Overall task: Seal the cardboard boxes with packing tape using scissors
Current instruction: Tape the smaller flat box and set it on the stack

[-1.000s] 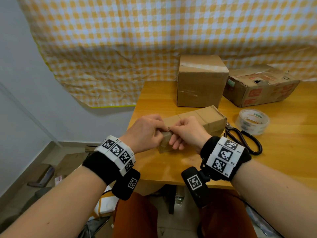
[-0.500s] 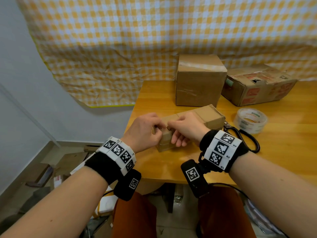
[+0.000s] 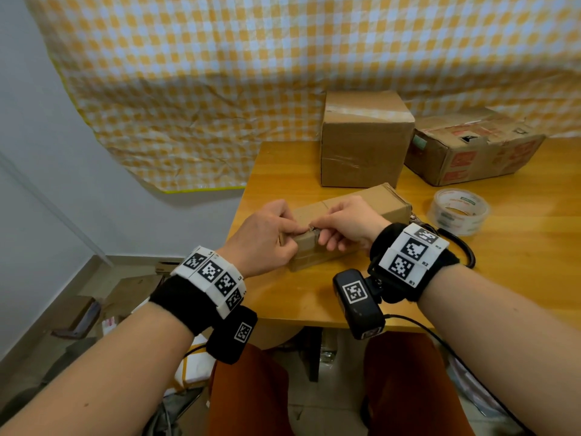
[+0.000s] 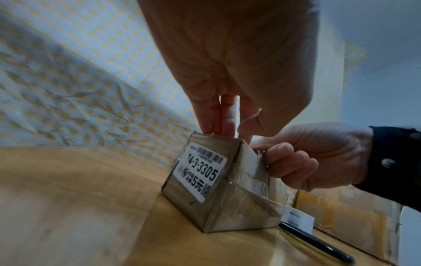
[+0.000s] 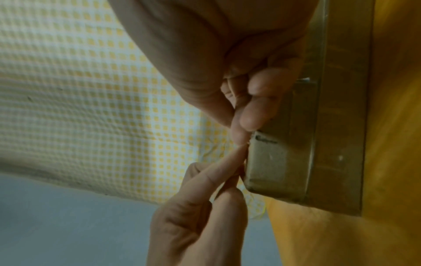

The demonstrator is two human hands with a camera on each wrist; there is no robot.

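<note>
Carefully, I clamp the fingers of my left hand point(image 3: 264, 237) on the end of the small box point(image 3: 386, 202) at the near corner of the surface point(image 3: 518, 262), steadying it so that my right hand point(image 3: 345, 228), fingers pinched together on the tape end point(image 4: 258, 158), can peel it.

Matt brown cardboard box point(image 3: 390, 202), wrapped in glossy clear tape point(image 4: 252, 181), bears a smooth white paper label point(image 4: 200, 171). Under the box, the orange wooden table point(image 3: 518, 294) shines, varnished.
</note>
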